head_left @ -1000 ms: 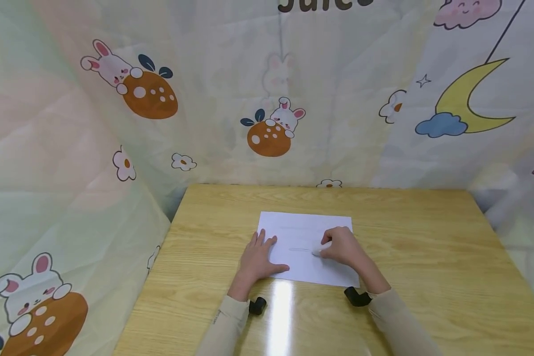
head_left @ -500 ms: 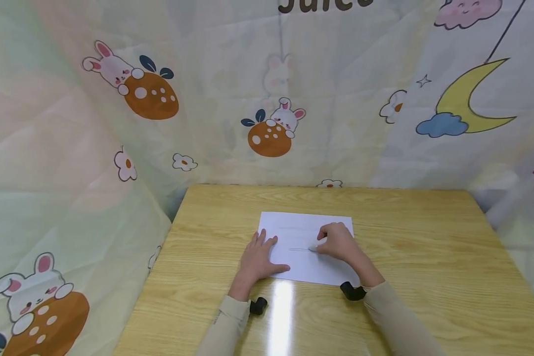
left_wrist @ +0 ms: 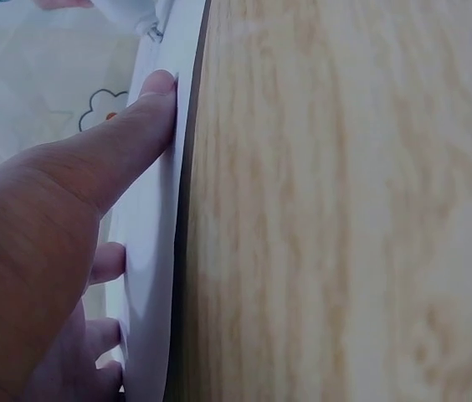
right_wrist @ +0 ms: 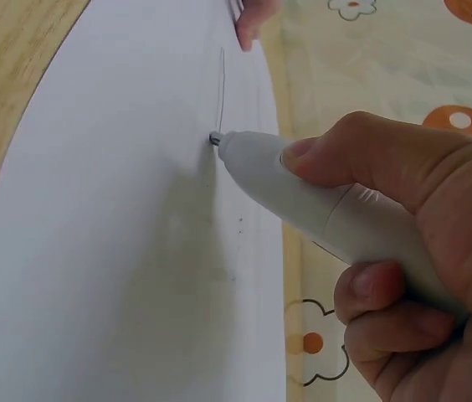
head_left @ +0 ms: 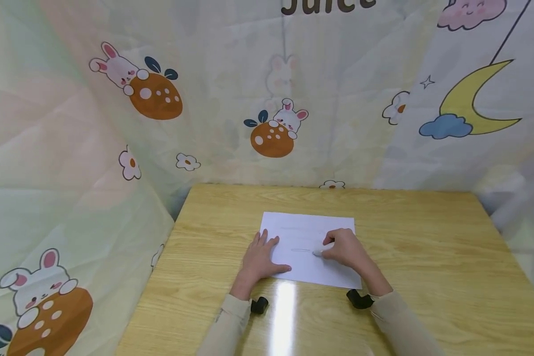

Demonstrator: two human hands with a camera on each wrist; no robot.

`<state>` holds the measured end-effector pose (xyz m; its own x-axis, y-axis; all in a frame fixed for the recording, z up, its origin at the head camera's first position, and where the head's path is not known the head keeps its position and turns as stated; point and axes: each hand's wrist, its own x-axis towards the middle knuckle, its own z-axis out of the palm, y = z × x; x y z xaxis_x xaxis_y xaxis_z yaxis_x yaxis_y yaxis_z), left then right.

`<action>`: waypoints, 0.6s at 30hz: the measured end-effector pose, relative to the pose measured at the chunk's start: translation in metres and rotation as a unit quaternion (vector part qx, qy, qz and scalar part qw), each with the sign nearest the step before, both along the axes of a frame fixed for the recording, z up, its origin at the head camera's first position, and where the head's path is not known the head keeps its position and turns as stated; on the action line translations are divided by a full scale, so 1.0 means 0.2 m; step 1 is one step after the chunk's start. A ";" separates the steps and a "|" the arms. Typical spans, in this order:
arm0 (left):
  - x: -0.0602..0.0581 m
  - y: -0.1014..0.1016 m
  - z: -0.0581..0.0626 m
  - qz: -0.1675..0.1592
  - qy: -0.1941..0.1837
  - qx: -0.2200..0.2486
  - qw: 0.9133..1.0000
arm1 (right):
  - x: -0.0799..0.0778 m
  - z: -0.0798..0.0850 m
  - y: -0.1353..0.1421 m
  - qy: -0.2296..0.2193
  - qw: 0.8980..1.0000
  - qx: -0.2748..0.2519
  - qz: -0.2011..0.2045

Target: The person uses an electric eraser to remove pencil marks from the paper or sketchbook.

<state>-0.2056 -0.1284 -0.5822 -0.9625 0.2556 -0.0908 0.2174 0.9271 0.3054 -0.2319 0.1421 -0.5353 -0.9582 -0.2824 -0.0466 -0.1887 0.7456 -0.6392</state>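
In the right wrist view, my right hand (right_wrist: 437, 226) grips a thick white pen-shaped tool (right_wrist: 303, 197), thumb on its upper side. Its small dark metallic tip is at the end of two thin, close-set lines (right_wrist: 221, 79) drawn on a sheet of white paper (right_wrist: 94, 243). A few dark specks (right_wrist: 240, 224) lie close by. The head view has the right hand (head_left: 346, 248) over the sheet's right half. My left hand (head_left: 260, 259) rests spread on the sheet's left edge, thumb (left_wrist: 140, 121) along the near edge in the left wrist view.
The paper lies on a wood-grain table (head_left: 427, 257), under both hands. Behind and to the left hangs a printed cloth (head_left: 213, 109) with bunnies and flowers. A black wrist mount (head_left: 359, 299) sticks out by the right cuff, another black mount (head_left: 259, 305) by the left.
The right hand slid slightly left along the lines with the white tool, then came back right. The left hand stays put on the paper. The head view has shifted slightly.
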 end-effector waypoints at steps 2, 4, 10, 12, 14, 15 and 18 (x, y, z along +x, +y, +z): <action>0.00 0.01 0.01 0.001 -0.001 -0.004 1.000 | 0.00 0.00 0.00 0.003 1.000 -0.006 0.002; 0.00 0.01 0.01 0.003 -0.003 -0.007 1.000 | -0.01 0.01 -0.02 0.014 1.000 -0.005 0.009; 0.01 0.01 0.00 -0.005 0.017 -0.007 1.000 | -0.01 0.01 -0.03 0.006 1.000 0.011 0.011; 0.01 0.01 0.00 -0.005 0.019 -0.008 1.000 | -0.01 0.01 -0.04 0.010 1.000 0.009 0.018; 0.01 0.00 -0.01 -0.002 0.018 -0.007 1.000 | -0.02 0.01 -0.05 0.025 0.999 0.004 0.027; 0.00 0.00 -0.01 -0.001 0.017 -0.009 1.000 | -0.02 0.01 -0.05 0.029 0.999 0.003 0.029; 0.00 0.00 -0.02 -0.001 0.013 -0.007 1.000 | -0.02 0.01 -0.05 0.016 1.000 0.007 0.022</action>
<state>-0.2052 -0.1286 -0.5863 -0.9640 0.2569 -0.0686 0.2277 0.9307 0.2863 -0.2356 0.1328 -0.5337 -0.9458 -0.3240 -0.0211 -0.2412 0.7447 -0.6223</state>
